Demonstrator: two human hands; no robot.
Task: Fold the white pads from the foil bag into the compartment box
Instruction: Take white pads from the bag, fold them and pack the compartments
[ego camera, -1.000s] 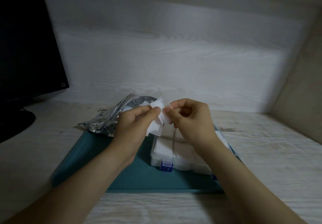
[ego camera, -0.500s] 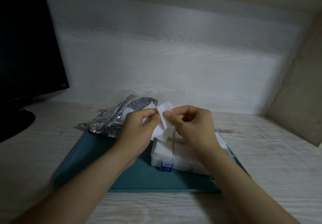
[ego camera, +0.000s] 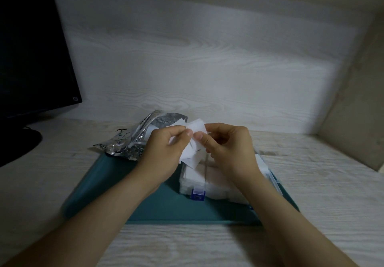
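Both hands were raised just above the far end of a clear compartment box [ego camera: 192, 180] and met on one white pad [ego camera: 190, 154]. The left hand [ego camera: 164, 150] pinched the pad's left side between thumb and curled fingers, and the right hand [ego camera: 230, 148] pinched its right side the same way, so the two thumb tips sat almost touching at the middle of the pad. The pad was creased and partly doubled over, with its top edge standing above the knuckles and a lower corner hanging down toward the box. The box lay on a teal tray [ego camera: 166, 210], with a blue latch [ego camera: 198, 194] on its near wall, and the compartments that could be seen held more white pads [ego camera: 216, 186]; the right forearm hid the box's right part. A crumpled foil bag [ego camera: 129, 142] lay beyond the left hand, resting on the tray's far left corner and the tabletop [ego camera: 62, 162], its open mouth turned toward the hands. A dark monitor [ego camera: 31, 48] stood at the far left of the tabletop, against a pale wood-grain wall [ego camera: 197, 59].
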